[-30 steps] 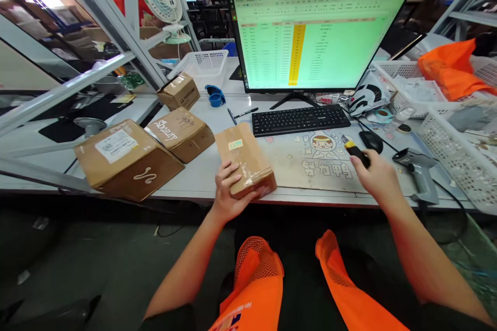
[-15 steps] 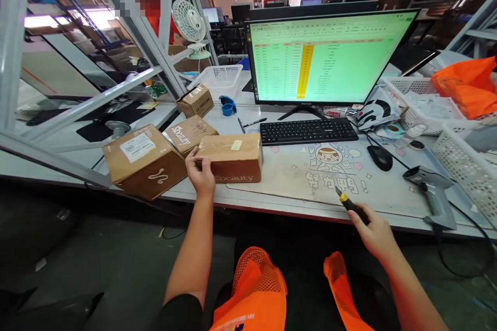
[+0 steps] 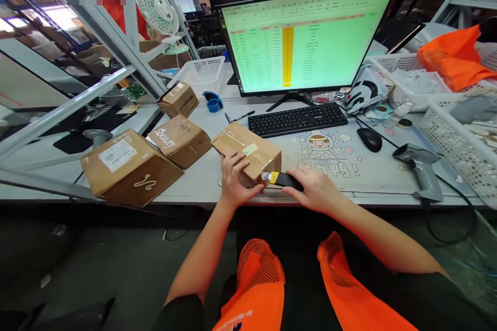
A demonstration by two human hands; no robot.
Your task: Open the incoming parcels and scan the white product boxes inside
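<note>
A small taped cardboard box (image 3: 248, 151) with a green sticker lies at the desk's front edge. My left hand (image 3: 234, 178) is closed over its near left corner, fingers on top. My right hand (image 3: 316, 191) is wrapped round a black and yellow utility knife (image 3: 281, 179), whose tip touches the box's near right side. Both forearms reach in from below, over an orange mesh vest.
Three more cardboard boxes (image 3: 128, 166) sit to the left on the desk (image 3: 194, 181). Behind are a keyboard (image 3: 297, 119), a monitor (image 3: 306, 36), a mouse (image 3: 369, 139), a barcode scanner (image 3: 421, 168), white baskets (image 3: 454, 137) and a fan (image 3: 159, 10). Other people sit far back.
My left hand turned the box and drew it nearer the front edge. My right hand carried the knife left from the desk's edge up against the box.
</note>
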